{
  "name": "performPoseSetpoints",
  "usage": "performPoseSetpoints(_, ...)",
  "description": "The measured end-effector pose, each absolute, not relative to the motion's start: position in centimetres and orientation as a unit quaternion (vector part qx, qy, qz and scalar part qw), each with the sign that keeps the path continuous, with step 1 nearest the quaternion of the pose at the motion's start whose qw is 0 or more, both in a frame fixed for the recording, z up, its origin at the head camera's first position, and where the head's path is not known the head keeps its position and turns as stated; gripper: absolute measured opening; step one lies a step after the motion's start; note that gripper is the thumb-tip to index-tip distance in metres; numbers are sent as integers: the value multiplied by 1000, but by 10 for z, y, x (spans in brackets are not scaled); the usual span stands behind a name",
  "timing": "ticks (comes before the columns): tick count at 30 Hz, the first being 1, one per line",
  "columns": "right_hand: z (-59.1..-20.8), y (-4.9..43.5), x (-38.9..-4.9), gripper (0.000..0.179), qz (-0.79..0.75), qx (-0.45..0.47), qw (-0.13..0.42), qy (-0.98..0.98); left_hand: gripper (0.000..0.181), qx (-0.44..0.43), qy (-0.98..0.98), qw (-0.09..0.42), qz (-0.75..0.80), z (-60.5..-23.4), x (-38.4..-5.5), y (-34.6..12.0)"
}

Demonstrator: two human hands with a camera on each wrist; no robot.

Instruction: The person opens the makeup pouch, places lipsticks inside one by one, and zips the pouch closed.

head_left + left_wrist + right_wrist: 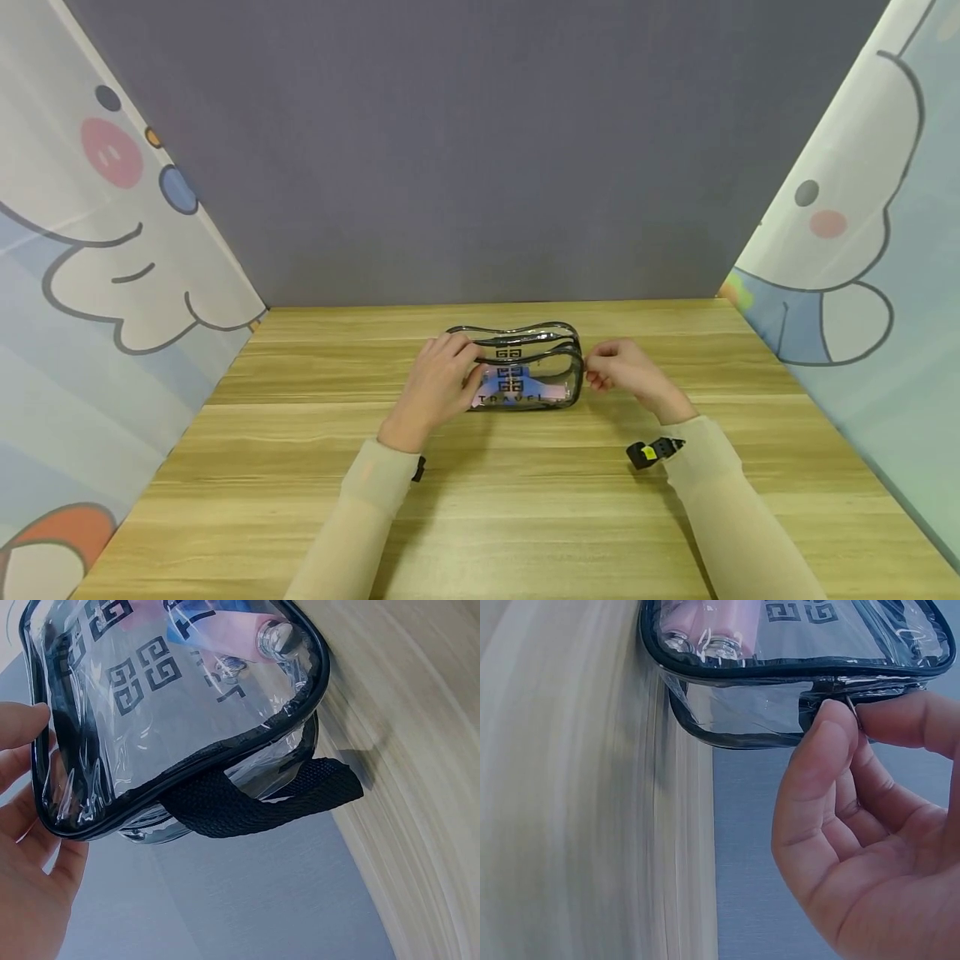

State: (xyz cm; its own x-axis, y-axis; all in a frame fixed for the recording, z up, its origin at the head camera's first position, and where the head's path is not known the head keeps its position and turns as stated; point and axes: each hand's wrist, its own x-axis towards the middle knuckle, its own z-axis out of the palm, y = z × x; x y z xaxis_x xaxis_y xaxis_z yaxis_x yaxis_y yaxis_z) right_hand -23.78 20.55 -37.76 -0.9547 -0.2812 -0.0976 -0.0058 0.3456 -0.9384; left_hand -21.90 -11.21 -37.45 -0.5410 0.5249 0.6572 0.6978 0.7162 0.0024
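A clear plastic zip pouch (pixel 566 367) with black piping and black "TRAVEL" lettering stands upright on the wooden table. Through its wall show pink-and-blue items with shiny silvery ends (pixel 731 626); their exact kind is unclear. My left hand (pixel 442 379) holds the pouch's upper left corner, thumb on one side and fingers on the other. A black webbing handle (pixel 255 814) loops from that end. At the opposite end, the thumb and forefinger of my right hand (pixel 626 371) pinch a small metal zipper pull (pixel 853 712), which is mostly covered by the fingertips.
The wooden table (pixel 525 508) reaches back to a grey panel (pixel 487 167). Cartoon-printed curtains (pixel 847 233) flank it on both sides. A black strap device (pixel 652 452) sits at the right wrist.
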Motion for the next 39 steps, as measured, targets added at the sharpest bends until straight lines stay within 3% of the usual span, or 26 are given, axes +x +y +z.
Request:
performPoseSetpoints(16, -378, 204, -238, 18, -563, -90, 125, 812, 14, -359, -870, 312, -130, -368, -219, -107)
performPoseSetpoints(39, -382, 206, -240, 21, -557, -78, 127, 817, 12, -378, -878, 257, -142, -360, -225, -47)
